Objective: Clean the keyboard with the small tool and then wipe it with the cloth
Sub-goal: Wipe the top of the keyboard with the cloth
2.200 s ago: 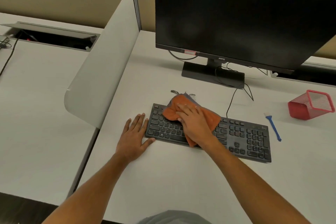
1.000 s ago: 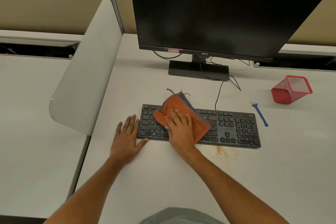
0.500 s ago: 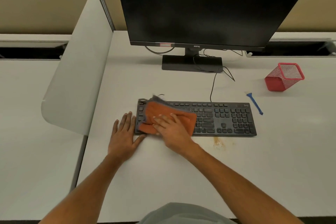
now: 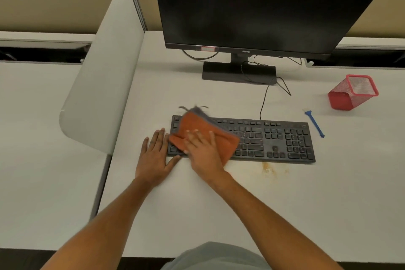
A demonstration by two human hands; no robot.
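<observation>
While the right hand (image 4: 202, 151) presses flat, fingers spread, on the orange cloth (image 4: 203, 136) over the keyboard (image 4: 274, 140) left half, left hand (image 4: 154, 155) lies flat, fingers together, touching its left edge. Blue tool (image 4: 314, 123) right of keyboard.

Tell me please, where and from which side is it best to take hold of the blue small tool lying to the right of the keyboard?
Probably the thin handle of the blue tool, pinched near its middle from above. It lies flat on the desk, with the wider head at the far end and bare desk on both sides, so fingers can close across its narrow width.
</observation>
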